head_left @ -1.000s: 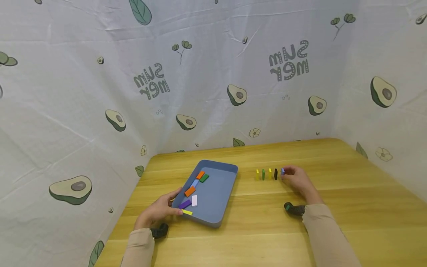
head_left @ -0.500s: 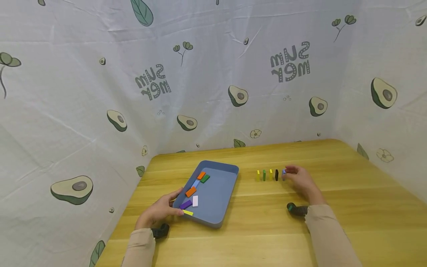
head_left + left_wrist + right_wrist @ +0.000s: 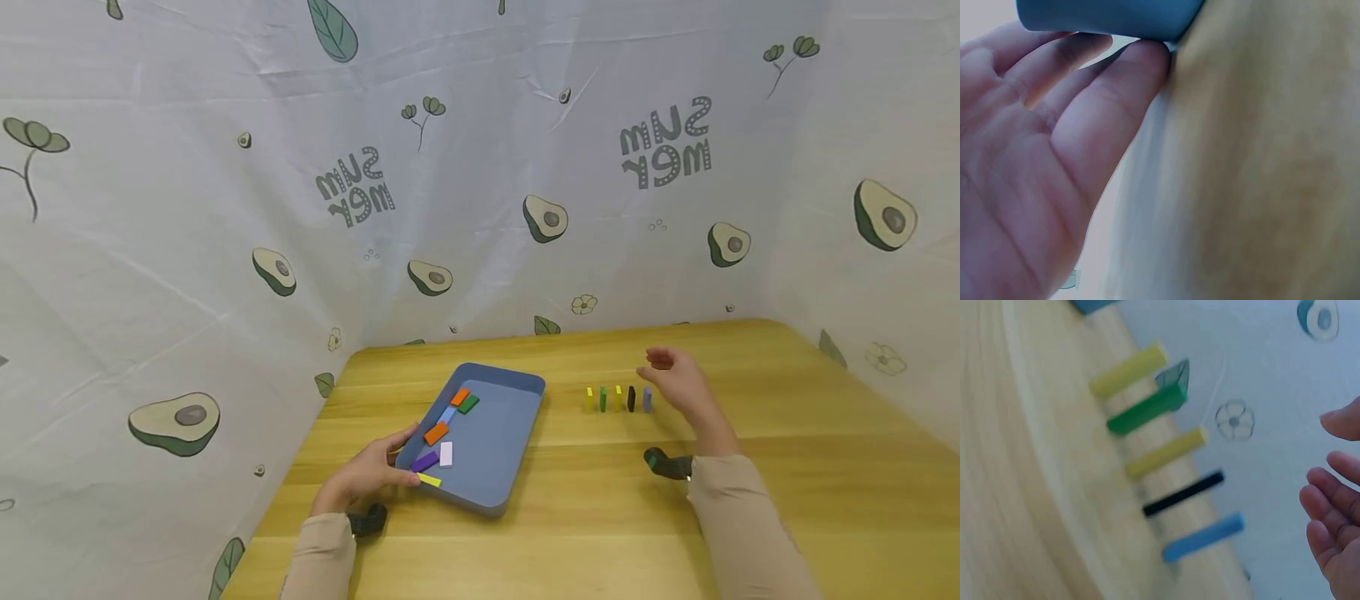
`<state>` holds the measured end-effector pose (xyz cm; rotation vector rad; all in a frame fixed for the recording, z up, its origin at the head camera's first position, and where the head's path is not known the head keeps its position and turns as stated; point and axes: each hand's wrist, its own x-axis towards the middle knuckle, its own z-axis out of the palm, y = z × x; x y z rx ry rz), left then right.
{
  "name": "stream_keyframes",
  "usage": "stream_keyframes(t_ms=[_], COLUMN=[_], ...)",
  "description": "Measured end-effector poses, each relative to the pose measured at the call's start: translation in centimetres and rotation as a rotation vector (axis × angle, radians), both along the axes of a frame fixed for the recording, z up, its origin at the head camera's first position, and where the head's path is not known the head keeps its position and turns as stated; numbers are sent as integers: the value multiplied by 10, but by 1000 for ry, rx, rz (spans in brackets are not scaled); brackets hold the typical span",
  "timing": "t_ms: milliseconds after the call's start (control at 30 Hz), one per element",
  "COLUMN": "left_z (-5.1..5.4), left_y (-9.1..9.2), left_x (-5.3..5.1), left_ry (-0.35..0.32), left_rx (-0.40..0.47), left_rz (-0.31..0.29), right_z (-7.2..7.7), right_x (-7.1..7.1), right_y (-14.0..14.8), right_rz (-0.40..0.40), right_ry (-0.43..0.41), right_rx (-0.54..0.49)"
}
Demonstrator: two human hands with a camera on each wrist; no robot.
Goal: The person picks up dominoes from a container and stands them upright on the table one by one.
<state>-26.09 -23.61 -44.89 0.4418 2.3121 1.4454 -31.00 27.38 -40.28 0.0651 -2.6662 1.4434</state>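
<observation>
"What's seen at far left?"
"By the left grip (image 3: pixel 365 471), the near-left corner of the tray (image 3: pixel 483 467) is held, thumb and fingers closed round it, with seven loose blocks (image 3: pixel 437 432) contained inside!"
"And rightward?"
"On the surface (image 3: pixel 577 517), five upright blocks (image 3: pixel 632 399) are lined up, ended by the blue block (image 3: pixel 647 401)."
"The right grip (image 3: pixel 681 388)?"
"Nothing held, fingers loosely parted, just beyond that blue one! Gaps are best kept even, it's judged, and standing neighbours left unbrushed."

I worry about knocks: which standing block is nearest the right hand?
The standing blue block, farthest from the tray; the other four standing blocks are farther from the right hand.
</observation>
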Motion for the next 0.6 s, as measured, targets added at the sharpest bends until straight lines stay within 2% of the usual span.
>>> stream_keyframes(t_ms=[133,300,467,600], left_z=[0,0,0,-1], left_y=[0,0,1,1], left_x=[0,0,0,0], left_ry=[4,3,-5,-20], left_rx=[18,1,-4,11], left_rz=[-18,-2,17,20], right_z=[14,25,28,25], right_x=[0,-8,-25,-39], right_y=[-24,-59,-94,-120], right_rz=[52,161,295,400], right_ry=[25,47,18,-18], right_rx=[-50,-106,-145,-157])
